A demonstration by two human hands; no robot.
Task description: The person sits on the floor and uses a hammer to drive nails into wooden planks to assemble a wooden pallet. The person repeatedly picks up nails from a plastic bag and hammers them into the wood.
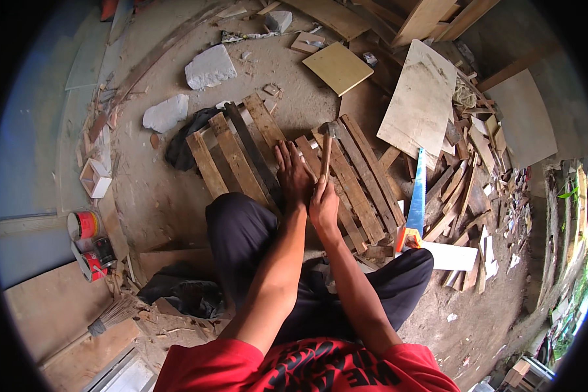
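My right hand (325,204) is closed around the wooden handle of a hammer (326,151), whose dark metal head rests at or just above the far part of a slatted wooden pallet (242,160). Beside it, my left hand (295,179) lies on the pallet's middle slats with its fingers stretched out. Whether anything small sits under that palm is hidden. The pallet's worn brown slats run away from me with gaps between them, and one slat left of centre is much darker. My knees flank its near side.
A blue-bladed handsaw (418,196) with an orange handle stands right of the pallet, near a white board (447,256). Scrap wood (464,189) is heaped at the right. Pale stone blocks (210,66) lie far left; red cans (85,225) stand at the left wall.
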